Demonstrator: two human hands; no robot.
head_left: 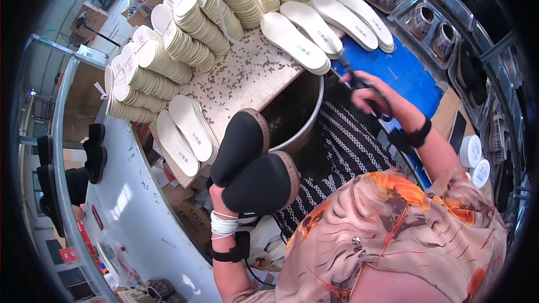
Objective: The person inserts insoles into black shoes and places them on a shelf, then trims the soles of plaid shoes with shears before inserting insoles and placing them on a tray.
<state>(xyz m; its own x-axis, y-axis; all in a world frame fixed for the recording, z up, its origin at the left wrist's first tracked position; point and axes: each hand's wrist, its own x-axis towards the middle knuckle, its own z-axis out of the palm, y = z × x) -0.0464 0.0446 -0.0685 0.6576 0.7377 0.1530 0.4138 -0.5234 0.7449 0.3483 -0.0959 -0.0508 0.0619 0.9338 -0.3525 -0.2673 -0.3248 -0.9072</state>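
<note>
Left hand [217, 193] clamped on two black shoes [259, 186] against the bin's metal rim [309, 129]; right hand [369, 92] curled around black-handled scissors [384, 108], bare blue board [409, 73] alongside!

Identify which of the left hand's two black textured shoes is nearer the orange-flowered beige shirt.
The lower black shoe, held between the shirt and the upper black shoe, which is farther away.

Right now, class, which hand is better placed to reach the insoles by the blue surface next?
Probably the right hand: it is close to those insoles, though it grips what look like black scissors. The left hand is farther off and holds two black shoes.
</note>
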